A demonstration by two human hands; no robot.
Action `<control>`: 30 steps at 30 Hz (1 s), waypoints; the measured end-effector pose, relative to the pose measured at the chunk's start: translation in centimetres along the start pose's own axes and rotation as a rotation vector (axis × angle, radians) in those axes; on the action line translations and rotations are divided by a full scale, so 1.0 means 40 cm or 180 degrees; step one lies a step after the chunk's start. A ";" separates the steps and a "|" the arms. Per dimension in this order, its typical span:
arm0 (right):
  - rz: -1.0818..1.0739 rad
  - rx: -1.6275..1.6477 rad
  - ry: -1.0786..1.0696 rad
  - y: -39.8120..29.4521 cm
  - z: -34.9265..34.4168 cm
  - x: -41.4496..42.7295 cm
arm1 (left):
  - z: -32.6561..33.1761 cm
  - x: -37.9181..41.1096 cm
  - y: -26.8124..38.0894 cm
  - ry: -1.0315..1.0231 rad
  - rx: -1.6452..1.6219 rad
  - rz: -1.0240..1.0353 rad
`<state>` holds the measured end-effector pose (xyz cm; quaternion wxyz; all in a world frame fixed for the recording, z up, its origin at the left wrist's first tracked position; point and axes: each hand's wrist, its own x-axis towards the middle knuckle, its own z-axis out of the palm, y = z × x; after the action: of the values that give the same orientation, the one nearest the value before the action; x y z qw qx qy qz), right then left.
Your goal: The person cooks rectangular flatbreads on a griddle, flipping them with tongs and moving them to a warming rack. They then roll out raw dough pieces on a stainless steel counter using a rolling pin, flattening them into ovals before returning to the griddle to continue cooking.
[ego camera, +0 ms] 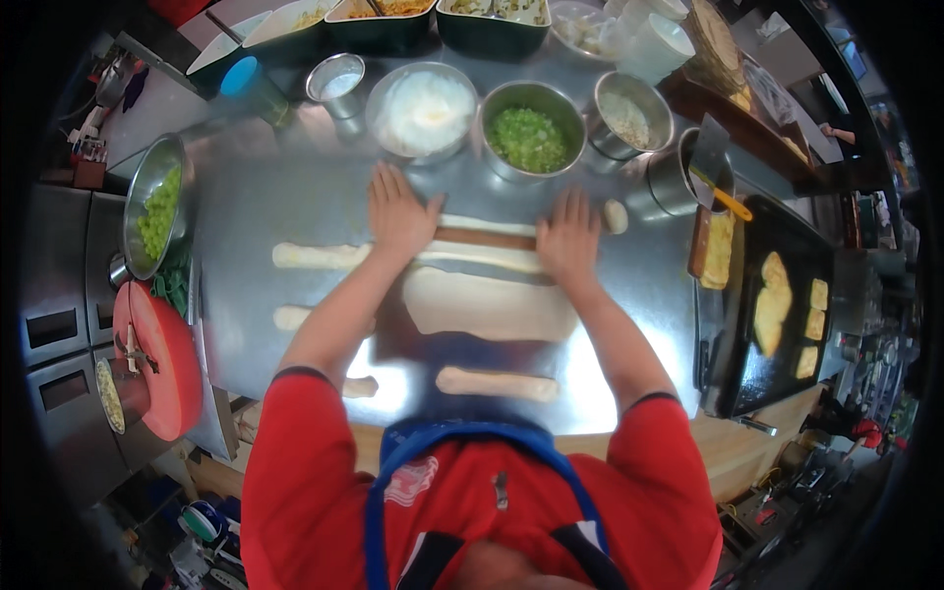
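Observation:
My left hand (pixel 402 214) lies flat, palm down, with fingers extended over one end of a brown wooden rolling pin (pixel 487 237). Over its other end is my right hand (pixel 571 236), also palm down. Pale dough strips show along the pin's far edge (pixel 490 224) and near edge (pixel 483 256). Closer to me lies a flat dough sheet (pixel 490 304), with a dough roll (pixel 498 385) nearer my apron. More dough rolls (pixel 317 256) are at the left, partly hidden by my left arm. A small dough piece (pixel 615 217) sits right of my right hand.
Along the steel table's (pixel 243 199) far side stand bowls of white fat or paste (pixel 422 110), chopped green onion (pixel 527 140) and pale crumbs (pixel 625 122). A spatula (pixel 710 158) rests on a steel pot. At right, a griddle (pixel 752 369) holds browned flatbreads (pixel 772 306). A round red board (pixel 173 369) stands left.

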<state>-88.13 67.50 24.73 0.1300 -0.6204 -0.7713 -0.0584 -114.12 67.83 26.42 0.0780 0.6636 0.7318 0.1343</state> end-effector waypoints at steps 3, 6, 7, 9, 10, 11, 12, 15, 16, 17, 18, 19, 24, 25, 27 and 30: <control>0.0239 0.0095 0.0300 0.016 0.023 0.114 | 0.011 0.090 0.009 0.0290 -0.0205 -0.0344; 0.0092 0.0134 0.0145 -0.003 0.010 0.050 | 0.041 0.062 -0.009 0.0451 0.0059 -0.0214; -0.0017 0.0114 0.0008 -0.010 -0.002 0.002 | 0.034 0.007 -0.011 0.0341 0.0050 -0.0052; 0.0010 0.0112 -0.0175 -0.014 -0.001 -0.046 | 0.027 -0.035 -0.012 0.0106 0.0107 0.0059; -0.0005 0.0055 -0.0179 -0.012 0.005 -0.048 | 0.024 -0.036 -0.010 -0.0006 0.0174 0.0017; -0.0021 -0.0001 -0.0184 -0.011 0.010 -0.049 | 0.025 -0.037 -0.010 -0.0117 0.0240 -0.0025; 0.0068 0.0065 -0.0148 -0.010 0.011 -0.034 | 0.028 -0.025 -0.010 -0.0054 0.0148 -0.0130; 0.0209 0.0250 0.0172 0.009 0.014 0.104 | 0.031 0.096 0.001 0.0285 -0.0031 -0.0377; 0.0203 0.0350 0.0271 0.006 0.014 0.115 | 0.036 0.103 -0.002 0.0353 0.0020 -0.0456; 0.0197 0.0451 0.0369 0.002 0.009 0.114 | 0.040 0.099 -0.006 0.0422 0.0071 -0.0534; 0.0129 0.0253 0.0354 -0.009 -0.008 0.075 | 0.030 0.061 -0.003 0.0394 0.0197 -0.0145; -0.0007 0.0297 0.0161 -0.015 -0.025 0.007 | 0.012 -0.015 0.001 0.0375 0.0329 0.0229; -0.0242 0.0551 -0.0501 -0.019 -0.072 -0.125 | 0.008 -0.180 -0.023 0.0026 0.0228 0.0732; -0.0229 0.0508 -0.0305 -0.023 -0.075 -0.131 | 0.007 -0.131 -0.006 0.0171 0.0268 0.0642; -0.0194 0.0417 0.0132 -0.027 -0.065 -0.122 | -0.001 -0.111 0.009 0.0343 0.0181 0.0640; -0.0568 0.0326 -0.0003 -0.012 -0.102 -0.185 | -0.006 -0.216 -0.015 0.0481 -0.0090 0.0886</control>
<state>-86.62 59.43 26.64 0.1555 -0.5418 -0.8254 -0.0300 -113.83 59.20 25.92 0.0127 0.7454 0.6346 0.2036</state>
